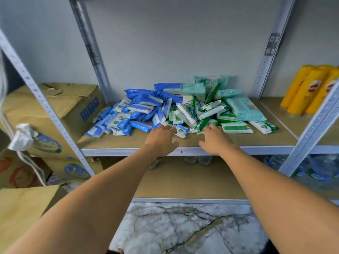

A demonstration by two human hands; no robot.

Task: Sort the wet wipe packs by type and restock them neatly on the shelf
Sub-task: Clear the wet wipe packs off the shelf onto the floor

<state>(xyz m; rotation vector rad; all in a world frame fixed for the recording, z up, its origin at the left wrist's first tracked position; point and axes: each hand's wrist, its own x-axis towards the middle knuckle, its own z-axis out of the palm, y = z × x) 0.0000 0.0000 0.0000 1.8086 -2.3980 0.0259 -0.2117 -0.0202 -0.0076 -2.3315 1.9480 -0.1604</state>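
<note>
A heap of wet wipe packs lies on the brown shelf board [113, 142]. Blue and white packs [124, 116] make up its left half, with several larger dark blue packs [165, 88] behind them. Green and white packs [236, 127] fill the right front. Larger mint-green packs [244, 109] lie at the back right. My left hand [161, 139] reaches over the shelf's front edge, its fingertips on a blue and white pack [182, 131] at the pile's front. My right hand [216, 139] reaches beside it, fingers touching the green and white packs. Neither hand grips anything.
Cardboard boxes [60, 107] fill the bay to the left. Yellow bottles [310, 88] lie on the right-hand bay. Perforated metal uprights [55, 116] frame the shelf. Water bottles [319, 169] stand on the lower shelf at the right. Marbled floor [183, 226] lies below.
</note>
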